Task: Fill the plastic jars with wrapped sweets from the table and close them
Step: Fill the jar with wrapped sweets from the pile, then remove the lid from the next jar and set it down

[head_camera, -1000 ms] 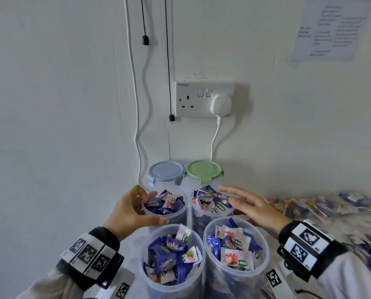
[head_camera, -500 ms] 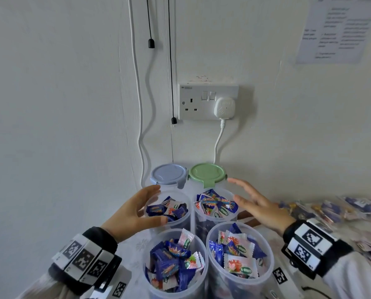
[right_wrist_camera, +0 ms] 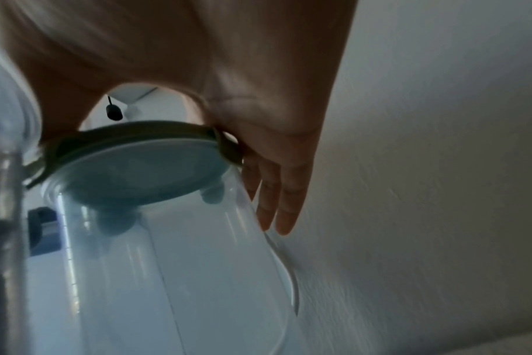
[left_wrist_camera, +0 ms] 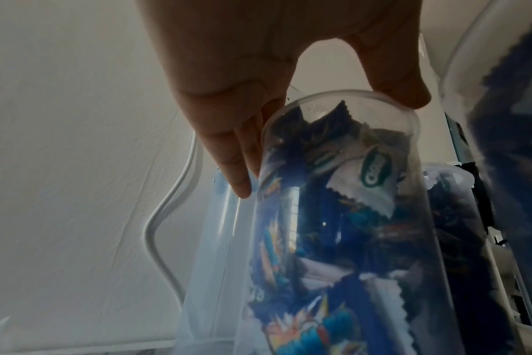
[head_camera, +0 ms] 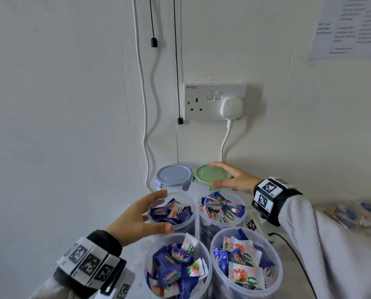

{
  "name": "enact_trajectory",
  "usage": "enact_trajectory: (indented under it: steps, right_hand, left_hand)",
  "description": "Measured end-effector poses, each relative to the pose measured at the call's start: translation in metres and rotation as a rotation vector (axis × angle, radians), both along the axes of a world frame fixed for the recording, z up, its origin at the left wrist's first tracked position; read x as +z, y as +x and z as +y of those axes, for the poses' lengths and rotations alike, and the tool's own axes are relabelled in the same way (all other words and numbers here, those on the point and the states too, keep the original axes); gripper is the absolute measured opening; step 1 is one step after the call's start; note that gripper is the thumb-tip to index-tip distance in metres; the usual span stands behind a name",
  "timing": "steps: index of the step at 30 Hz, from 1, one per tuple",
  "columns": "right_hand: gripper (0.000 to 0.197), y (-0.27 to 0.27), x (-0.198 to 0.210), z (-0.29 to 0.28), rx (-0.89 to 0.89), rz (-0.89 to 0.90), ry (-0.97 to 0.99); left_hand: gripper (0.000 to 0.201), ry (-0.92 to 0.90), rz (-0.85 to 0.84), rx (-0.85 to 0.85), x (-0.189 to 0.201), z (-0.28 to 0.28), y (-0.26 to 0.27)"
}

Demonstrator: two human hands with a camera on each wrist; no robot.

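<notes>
Four open plastic jars packed with wrapped sweets stand in a square. Behind them are two more jars, one under a blue lid (head_camera: pixel 173 175) and one under a green lid (head_camera: pixel 201 174) (right_wrist_camera: pixel 137 168). My left hand (head_camera: pixel 166 210) (left_wrist_camera: pixel 325 146) curls round the top of the back-left open jar (head_camera: pixel 185 229) (left_wrist_camera: pixel 334 92), thumb on the near rim and fingers down its far side. My right hand (head_camera: pixel 213 174) (right_wrist_camera: pixel 167 180) clasps the green lid, thumb at its near tab and fingers over the far edge. The jar (right_wrist_camera: pixel 182 264) below that lid looks empty.
The jars sit in a corner against the white wall, below a socket (head_camera: pixel 214 102) with a plug and hanging cables. Loose wrapped sweets (head_camera: pixel 357 212) lie on the table at the right. A black cable (head_camera: pixel 294 255) runs beside the front-right jar (head_camera: pixel 275 251).
My right hand moved from above the back-right open jar back to the green lid and closed on it. My left hand stayed on the back-left open jar.
</notes>
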State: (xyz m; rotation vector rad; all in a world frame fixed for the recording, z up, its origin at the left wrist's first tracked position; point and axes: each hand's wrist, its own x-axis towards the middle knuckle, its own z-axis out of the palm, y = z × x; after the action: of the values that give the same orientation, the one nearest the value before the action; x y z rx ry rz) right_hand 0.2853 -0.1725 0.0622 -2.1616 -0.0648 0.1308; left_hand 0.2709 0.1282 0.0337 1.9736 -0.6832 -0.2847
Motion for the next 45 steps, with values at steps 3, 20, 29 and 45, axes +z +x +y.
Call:
enact_trajectory:
  steps: [3, 20, 29, 45]
  right_hand:
    - [0.056, 0.004, -0.006, -0.002, -0.049, -0.063, 0.031]
    - [0.064, -0.067, 0.031, -0.042, -0.166, -0.466, -0.062]
    - [0.074, -0.175, 0.077, -0.08, -0.074, -0.575, -0.118]
    - [0.065, -0.331, -0.003, -0.145, 0.151, -0.387, -0.058]
  left_hand:
    - [0.106, 0.006, 0.011, -0.019, 0.003, -0.001, -0.001]
    - [0.078, 0.249, -0.343, 0.092, 0.096, -0.013, -0.04]
    - [0.026, -0.077, -0.34, 0.077, 0.134, -0.106, -0.147]
    - [0.009, -0.156, 0.119, 0.266, 0.014, -0.236, -0.268]
